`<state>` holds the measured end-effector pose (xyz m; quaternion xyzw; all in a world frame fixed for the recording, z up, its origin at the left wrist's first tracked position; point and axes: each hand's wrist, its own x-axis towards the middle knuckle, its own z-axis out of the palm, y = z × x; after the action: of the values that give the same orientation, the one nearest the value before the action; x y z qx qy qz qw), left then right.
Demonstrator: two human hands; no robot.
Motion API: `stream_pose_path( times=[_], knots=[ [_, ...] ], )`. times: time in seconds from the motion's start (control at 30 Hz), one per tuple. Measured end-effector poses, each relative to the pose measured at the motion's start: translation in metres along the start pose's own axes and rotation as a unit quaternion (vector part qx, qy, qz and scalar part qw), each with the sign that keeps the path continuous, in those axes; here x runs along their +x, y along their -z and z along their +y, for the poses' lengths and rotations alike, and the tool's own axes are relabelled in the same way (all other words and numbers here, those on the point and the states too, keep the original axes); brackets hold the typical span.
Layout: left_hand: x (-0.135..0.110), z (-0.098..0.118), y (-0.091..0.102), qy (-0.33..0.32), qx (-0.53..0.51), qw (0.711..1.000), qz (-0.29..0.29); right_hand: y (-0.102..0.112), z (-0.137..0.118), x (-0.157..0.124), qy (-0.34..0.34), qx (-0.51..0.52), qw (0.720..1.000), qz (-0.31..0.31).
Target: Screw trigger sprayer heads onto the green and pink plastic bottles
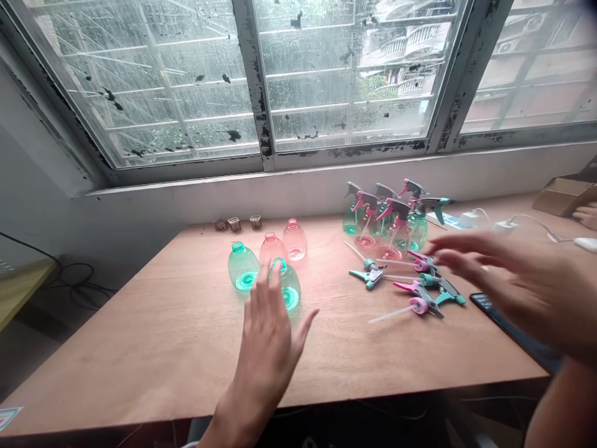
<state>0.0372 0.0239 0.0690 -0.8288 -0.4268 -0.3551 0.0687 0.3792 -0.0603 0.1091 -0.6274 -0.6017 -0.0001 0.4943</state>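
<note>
My left hand point(270, 336) hovers open over the wooden table point(163, 348), fingers stretched toward a green bottle point(290, 287) just beyond its fingertips. Another green bottle point(243, 266) and two pink bottles point(273, 247) point(295, 239) stand uncapped close by. My right hand point(508, 280) is open and blurred, fingers spread, reaching left above several loose spray heads point(417, 287) lying on the table. Behind them stands a cluster of assembled spray bottles point(392, 218).
A dirty window point(298, 74) runs along the wall behind the table. Three small brown cubes point(234, 223) sit at the back. A dark phone point(485, 303), white chargers with cables point(504, 225) and a cardboard box point(564, 194) lie right. Another person's hand point(586, 214) shows at the right edge.
</note>
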Motion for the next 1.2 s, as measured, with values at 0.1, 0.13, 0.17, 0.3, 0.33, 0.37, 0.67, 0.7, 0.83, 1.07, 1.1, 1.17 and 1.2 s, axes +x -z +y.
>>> stream_pose_path(
  times=[0.1, 0.13, 0.17, 0.3, 0.33, 0.37, 0.67, 0.7, 0.83, 1.07, 1.1, 1.17, 1.2],
  knots=[
    [0.017, -0.009, -0.016, 0.036, 0.053, 0.998, -0.023, -0.015, 0.026, 0.018, -0.044, -0.165, 0.976, -0.133],
    [0.020, -0.013, -0.021, 0.043, 0.057, 0.997, -0.032, -0.023, 0.036, 0.024, -0.050, -0.194, 0.965, -0.168],
    [0.023, -0.015, -0.026, 0.047, 0.056, 0.996, -0.044, -0.030, 0.044, 0.028, -0.048, -0.199, 0.959, -0.195],
    [0.029, -0.012, -0.034, 0.038, 0.021, 0.994, -0.101, -0.061, 0.056, 0.033, -0.028, -0.176, 0.945, -0.274],
    [0.030, -0.009, -0.033, 0.025, 0.010, 0.993, -0.117, -0.067, 0.055, 0.032, -0.022, -0.172, 0.938, -0.299],
    [0.030, -0.006, -0.030, 0.009, -0.002, 0.991, -0.133, -0.073, 0.052, 0.030, -0.018, -0.172, 0.932, -0.320],
    [0.029, 0.008, 0.010, -0.049, -0.148, 0.952, -0.264, -0.127, 0.042, 0.024, -0.074, -0.273, 0.892, -0.352],
    [0.029, 0.009, 0.014, -0.048, -0.162, 0.944, -0.284, -0.130, 0.043, 0.024, -0.079, -0.284, 0.889, -0.352],
    [0.031, 0.019, 0.018, -0.047, -0.191, 0.911, -0.362, -0.132, 0.047, 0.027, -0.092, -0.309, 0.882, -0.345],
    [0.029, 0.030, -0.003, -0.025, -0.245, 0.885, -0.396, -0.121, 0.047, 0.034, -0.102, -0.269, 0.891, -0.350],
    [0.030, 0.027, -0.004, -0.016, -0.254, 0.889, -0.380, -0.117, 0.044, 0.035, -0.098, -0.257, 0.895, -0.351],
    [0.034, 0.017, -0.002, 0.007, -0.286, 0.910, -0.298, -0.104, 0.033, 0.037, -0.081, -0.222, 0.906, -0.351],
    [0.036, 0.011, 0.002, 0.020, -0.309, 0.921, -0.235, -0.094, 0.025, 0.038, -0.069, -0.202, 0.912, -0.349]
  ],
)
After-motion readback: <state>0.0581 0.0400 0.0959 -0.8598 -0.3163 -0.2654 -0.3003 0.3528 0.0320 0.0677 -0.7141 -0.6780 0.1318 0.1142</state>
